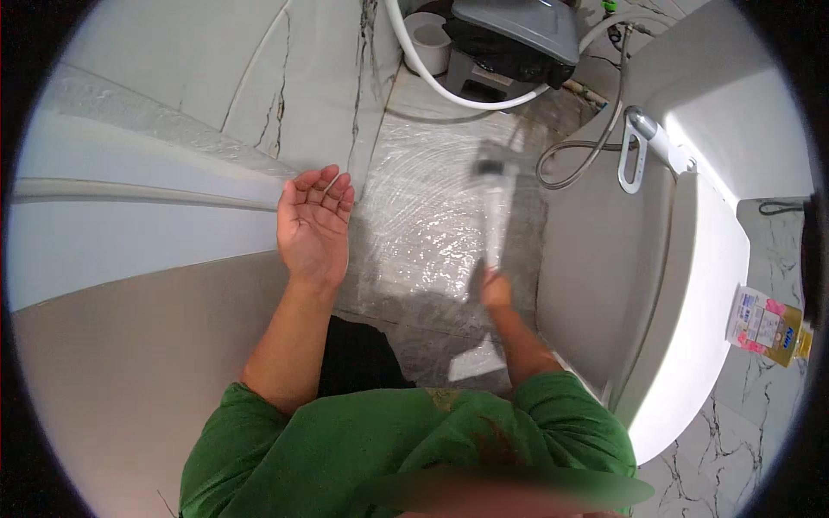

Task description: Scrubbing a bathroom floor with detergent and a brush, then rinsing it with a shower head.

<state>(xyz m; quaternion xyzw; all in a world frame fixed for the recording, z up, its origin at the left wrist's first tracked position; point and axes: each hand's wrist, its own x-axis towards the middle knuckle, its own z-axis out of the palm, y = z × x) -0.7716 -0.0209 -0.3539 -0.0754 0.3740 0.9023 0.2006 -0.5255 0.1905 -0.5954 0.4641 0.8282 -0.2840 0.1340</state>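
Observation:
My left hand [316, 239] is palm up with slightly curled fingers and holds nothing. It hovers beside the white ledge at the foot of the marble-patterned wall. In my right hand [497, 289] is the lower end of a white-handled cleaning tool [495, 220], probably a brush. Its grey and dark head is blurred, so its exact kind is unclear. Beneath it the grey tile floor [421, 226] is wet, with pale curved streaks and shiny suds.
A white toilet [686, 311] stands at right, with a handheld sprayer [641, 123] and a looped metal hose [576, 146]. A grey lidded bin [518, 29], white pipe [453, 97] and white cylindrical container [429, 45] are at the back. A bottle [767, 327] lies beyond the toilet edge.

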